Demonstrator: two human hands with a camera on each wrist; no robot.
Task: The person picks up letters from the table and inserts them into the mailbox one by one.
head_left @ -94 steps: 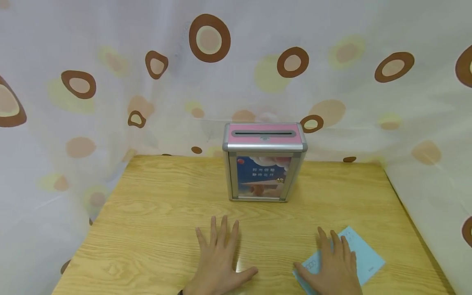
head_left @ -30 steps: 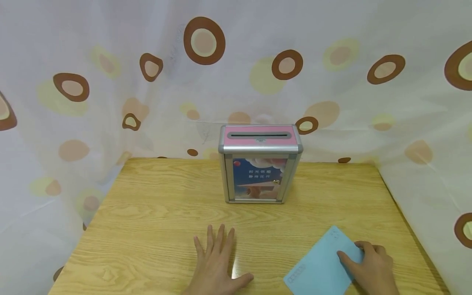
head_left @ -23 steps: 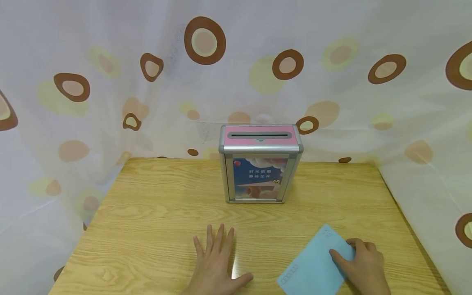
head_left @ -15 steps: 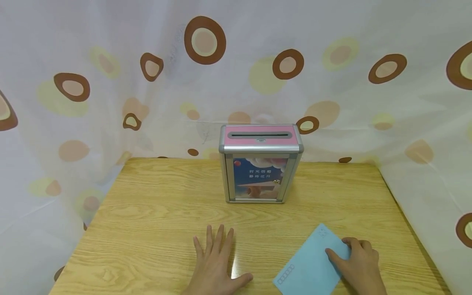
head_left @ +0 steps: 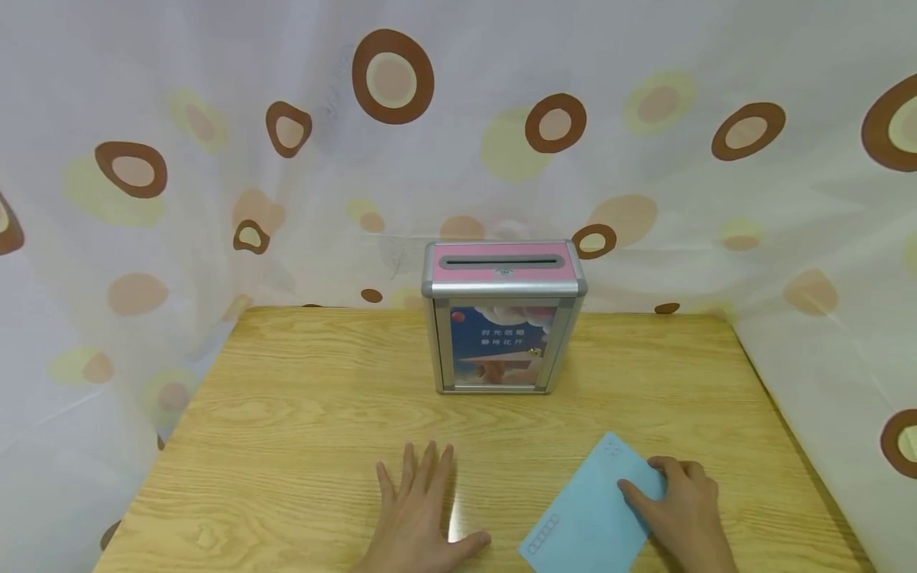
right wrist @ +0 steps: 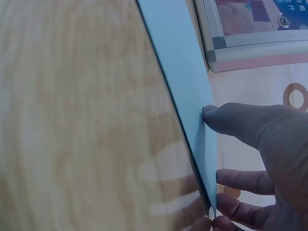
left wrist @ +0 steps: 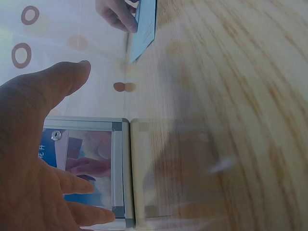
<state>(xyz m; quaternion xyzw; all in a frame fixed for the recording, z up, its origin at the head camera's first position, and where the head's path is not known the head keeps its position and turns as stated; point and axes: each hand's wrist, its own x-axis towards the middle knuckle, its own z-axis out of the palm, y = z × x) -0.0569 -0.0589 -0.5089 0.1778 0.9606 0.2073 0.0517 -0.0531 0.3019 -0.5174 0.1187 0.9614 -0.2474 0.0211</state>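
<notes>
A light blue envelope (head_left: 591, 509) lies slanted close over the table at the front right in the head view. My right hand (head_left: 684, 505) pinches its right edge, thumb on the upper face and fingers at the edge. In the right wrist view the envelope (right wrist: 185, 72) shows nearly edge-on, with the thumb of the right hand (right wrist: 260, 144) pressing its face. My left hand (head_left: 415, 513) is spread with straight fingers at the table's front middle, holding nothing. Beyond both hands stands an upright letter box (head_left: 505, 318) with a pink slotted top, silver frame and printed front.
The wood-grain table (head_left: 308, 382) reaches back to a white curtain (head_left: 315, 175) with brown and yellow spots, which also hangs at both sides. A small keyed lock (left wrist: 56, 135) sits on the letter box's front.
From lying flat over the envelope, my right hand has moved to its right edge and pinched it. Since then hand and envelope have slid left. The left hand stays nearly in place.
</notes>
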